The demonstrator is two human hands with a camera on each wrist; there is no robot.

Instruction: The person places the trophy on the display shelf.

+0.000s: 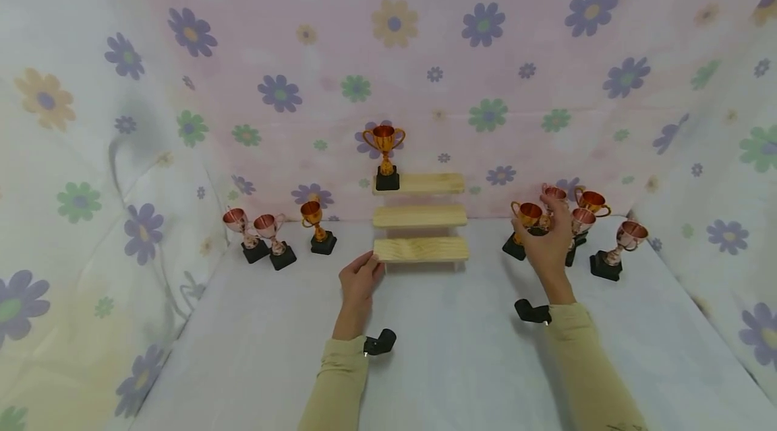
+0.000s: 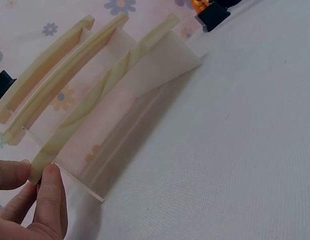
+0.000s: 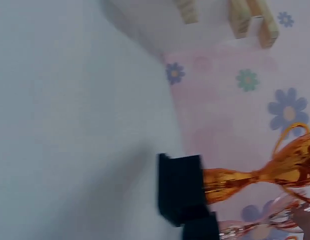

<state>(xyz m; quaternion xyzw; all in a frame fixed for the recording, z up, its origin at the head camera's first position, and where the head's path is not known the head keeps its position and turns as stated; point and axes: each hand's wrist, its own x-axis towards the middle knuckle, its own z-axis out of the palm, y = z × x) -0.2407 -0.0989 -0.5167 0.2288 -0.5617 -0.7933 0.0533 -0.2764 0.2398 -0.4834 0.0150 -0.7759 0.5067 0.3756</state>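
My left hand (image 1: pixel 358 284) pinches the left end of the lowest step of a three-step wooden display stand (image 1: pixel 421 250). In the left wrist view the thumb lies on top of the plank (image 2: pixel 89 102), with fingers below. My right hand (image 1: pixel 551 242) is spread around the cup of a small gold trophy (image 1: pixel 529 215); grip contact is not plain. Its black base (image 3: pixel 181 187) is seen in the right wrist view, slightly blurred. Behind and beside the hand stand pink trophies (image 1: pixel 583 218) and another gold trophy (image 1: pixel 591 202), partly hidden. One gold trophy (image 1: pixel 385 148) stands on the top step's left end.
Left of the stand are two rose-pink trophies (image 1: pixel 267 228) and a gold trophy (image 1: pixel 312 215). A rose-pink trophy (image 1: pixel 631 235) stands at the far right. White cloth (image 1: pixel 449 350) covers the table, and a flowered curtain (image 1: pixel 425 80) hangs behind it.
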